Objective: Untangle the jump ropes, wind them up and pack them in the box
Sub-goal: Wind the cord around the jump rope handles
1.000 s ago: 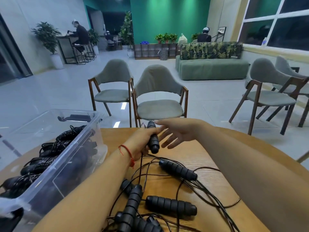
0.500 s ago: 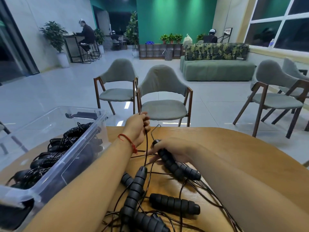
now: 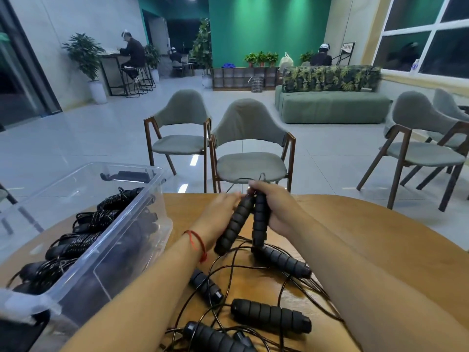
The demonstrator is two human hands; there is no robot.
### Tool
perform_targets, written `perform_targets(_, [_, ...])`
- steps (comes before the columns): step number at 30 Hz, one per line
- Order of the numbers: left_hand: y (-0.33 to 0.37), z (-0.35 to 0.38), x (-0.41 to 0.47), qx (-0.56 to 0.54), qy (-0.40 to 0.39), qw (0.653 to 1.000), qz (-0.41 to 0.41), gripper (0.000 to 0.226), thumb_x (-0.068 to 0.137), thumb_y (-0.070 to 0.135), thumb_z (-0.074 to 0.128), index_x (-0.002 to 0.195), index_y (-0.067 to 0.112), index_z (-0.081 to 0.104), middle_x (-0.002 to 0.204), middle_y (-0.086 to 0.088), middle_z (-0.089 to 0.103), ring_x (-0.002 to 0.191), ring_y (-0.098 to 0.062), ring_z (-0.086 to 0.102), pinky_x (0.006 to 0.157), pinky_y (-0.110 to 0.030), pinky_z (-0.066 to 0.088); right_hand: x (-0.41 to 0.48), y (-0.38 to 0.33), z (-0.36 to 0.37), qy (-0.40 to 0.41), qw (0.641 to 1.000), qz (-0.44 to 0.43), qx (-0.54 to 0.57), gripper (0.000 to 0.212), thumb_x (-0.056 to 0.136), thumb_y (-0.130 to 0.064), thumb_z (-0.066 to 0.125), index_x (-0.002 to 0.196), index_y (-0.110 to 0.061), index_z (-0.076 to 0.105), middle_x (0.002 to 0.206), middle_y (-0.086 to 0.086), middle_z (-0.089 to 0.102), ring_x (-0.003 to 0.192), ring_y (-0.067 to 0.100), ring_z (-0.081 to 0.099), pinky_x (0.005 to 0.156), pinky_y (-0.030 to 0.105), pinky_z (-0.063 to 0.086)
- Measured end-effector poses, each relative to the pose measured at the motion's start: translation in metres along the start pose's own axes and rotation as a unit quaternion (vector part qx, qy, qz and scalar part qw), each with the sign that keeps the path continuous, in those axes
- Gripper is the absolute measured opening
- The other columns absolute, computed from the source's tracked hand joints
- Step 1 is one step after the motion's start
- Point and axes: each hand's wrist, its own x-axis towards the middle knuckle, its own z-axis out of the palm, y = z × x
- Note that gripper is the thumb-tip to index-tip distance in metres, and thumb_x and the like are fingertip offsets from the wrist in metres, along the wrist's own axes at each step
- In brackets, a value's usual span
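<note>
Above the round wooden table, two black foam jump-rope handles meet at their tops. My left hand holds the slanting left handle; my right hand grips the upright right handle. Thin black cord loops out above my right fingers. Under my hands lies a tangle of cords with several loose handles, among them one handle below my right wrist and another handle near the front. A clear plastic box at the left holds several wound ropes.
Two grey padded chairs with wooden legs stand just beyond the table's far edge, and more chairs are at the right. A green sofa and seated people are far off across the tiled floor.
My right hand lifted a handle off the table and stood it upright. My left hand left the pinched cord and took a second handle, bringing both together.
</note>
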Motion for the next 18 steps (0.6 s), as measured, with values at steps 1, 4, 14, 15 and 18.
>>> perform_targets(1, [-0.006,0.004,-0.004,0.004,-0.032,0.999,0.005,0.041,0.108,0.059,0.041,0.126,0.027,0.059,0.117,-0.009,0.069,0.098,-0.027,0.072,0.081,-0.045,0.063,0.006,-0.002,-0.002,0.024,1.000,-0.014,0.008,0.044,0.089,-0.029,0.081,0.126,-0.010,0.067,0.114,0.016,0.072,0.108,0.030,0.074,0.101,0.051,0.060])
perform_targets(4, [-0.022,0.007,-0.008,0.014,-0.099,0.995,0.010,0.051,0.107,0.062,0.038,0.122,0.019,0.062,0.098,-0.014,0.072,0.064,-0.019,0.066,0.051,-0.029,0.051,0.020,-0.007,-0.011,0.077,0.995,-0.050,0.034,0.040,0.093,-0.024,0.078,0.128,-0.009,0.065,0.116,0.019,0.074,0.103,0.028,0.074,0.097,0.049,0.062])
perform_targets(14, [-0.054,0.034,0.027,-0.021,0.031,0.997,0.067,0.045,0.103,0.068,0.033,0.106,0.030,0.057,0.083,0.005,0.054,0.068,-0.010,0.050,0.061,-0.029,0.041,0.066,0.027,-0.033,0.107,0.976,-0.085,0.167,0.041,0.097,-0.018,0.073,0.133,-0.002,0.064,0.116,0.020,0.071,0.107,0.032,0.074,0.089,0.042,0.062])
perform_targets(15, [-0.059,0.037,0.032,-0.033,0.026,0.997,0.065,0.043,0.104,0.068,0.033,0.106,0.032,0.055,0.080,0.008,0.054,0.066,-0.008,0.050,0.060,-0.029,0.041,0.068,0.033,-0.034,0.083,0.979,-0.080,0.168,0.036,0.097,-0.016,0.072,0.129,-0.003,0.065,0.120,0.021,0.071,0.115,0.038,0.072,0.094,0.048,0.061])
perform_targets(18, [-0.068,0.037,0.044,-0.095,-0.019,0.994,0.046,0.027,0.113,0.047,0.034,0.117,0.031,0.055,0.077,0.005,0.054,0.062,-0.008,0.048,0.054,-0.027,0.040,0.075,0.046,-0.039,0.039,0.978,-0.084,0.185,0.024,0.097,-0.004,0.070,0.118,-0.015,0.070,0.121,0.015,0.070,0.113,0.042,0.071,0.106,0.064,0.053])
